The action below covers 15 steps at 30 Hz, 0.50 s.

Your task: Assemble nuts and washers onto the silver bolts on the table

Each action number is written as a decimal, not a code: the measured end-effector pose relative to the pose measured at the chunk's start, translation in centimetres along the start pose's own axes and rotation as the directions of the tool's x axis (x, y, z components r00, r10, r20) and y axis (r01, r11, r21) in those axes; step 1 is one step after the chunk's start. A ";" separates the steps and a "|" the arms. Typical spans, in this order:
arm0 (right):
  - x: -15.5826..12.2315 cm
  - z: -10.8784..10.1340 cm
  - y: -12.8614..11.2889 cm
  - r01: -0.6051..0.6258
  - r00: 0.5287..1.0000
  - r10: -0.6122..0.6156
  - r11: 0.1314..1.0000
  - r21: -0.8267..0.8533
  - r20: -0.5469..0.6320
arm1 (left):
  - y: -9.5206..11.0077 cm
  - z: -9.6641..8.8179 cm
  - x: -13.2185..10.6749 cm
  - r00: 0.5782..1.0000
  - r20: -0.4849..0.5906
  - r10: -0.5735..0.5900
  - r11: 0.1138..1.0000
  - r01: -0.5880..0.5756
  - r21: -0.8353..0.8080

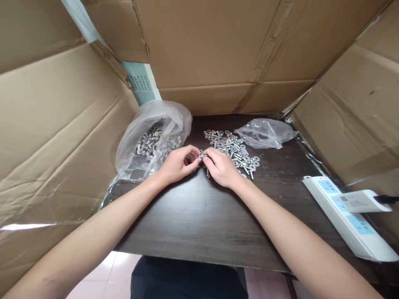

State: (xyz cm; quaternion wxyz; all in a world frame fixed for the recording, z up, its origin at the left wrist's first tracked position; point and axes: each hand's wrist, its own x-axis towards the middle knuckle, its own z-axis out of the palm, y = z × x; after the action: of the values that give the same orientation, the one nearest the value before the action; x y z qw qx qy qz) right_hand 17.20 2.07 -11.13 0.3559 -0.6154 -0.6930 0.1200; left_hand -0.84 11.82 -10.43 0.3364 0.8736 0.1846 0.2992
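My left hand (181, 164) and my right hand (220, 167) meet above the dark table, fingertips pinched together. Between them is a small silver bolt (202, 156) with what looks like a nut or washer on it; the fingers hide much of it. The right fingers grip one end while the left thumb and fingers hold the other. Just below the fingertips shows another bolt (208, 172), its upper end hidden by my right hand. Beyond my right hand spreads a loose pile of bolts, washers and nuts (232, 146).
A clear plastic bag (127, 145) of metal fasteners stands at the left. Another crumpled bag (266, 133) lies at the back right. A white power strip (352, 224) with a plugged-in adapter (361, 201) sits at the right. Cardboard walls (212, 45) enclose the table (199, 224).
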 end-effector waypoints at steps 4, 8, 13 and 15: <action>0.1 0.1 0.1 0.026 1.000 -0.026 1.000 -0.003 -0.004 | 0.0 0.0 0.0 1.000 0.005 -0.006 1.000 0.006 -0.001; 0.1 0.0 0.2 0.040 0.999 -0.040 0.999 0.016 -0.017 | -0.1 0.0 0.0 1.000 0.008 -0.006 1.000 0.006 -0.001; 0.1 0.0 0.2 0.035 0.999 -0.035 0.999 0.028 -0.014 | -0.2 0.0 -0.1 1.000 0.021 0.009 1.000 -0.009 0.008; 0.1 0.0 0.2 0.033 0.999 -0.033 0.999 0.027 -0.015 | -0.2 0.0 -0.1 1.000 0.023 0.012 1.000 -0.012 0.013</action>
State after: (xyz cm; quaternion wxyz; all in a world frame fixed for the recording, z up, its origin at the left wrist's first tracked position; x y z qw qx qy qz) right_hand 17.33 2.19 -11.19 0.3710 -0.5999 -0.6988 0.1189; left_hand -0.90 11.90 -10.62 0.3309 0.8802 0.1774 0.2901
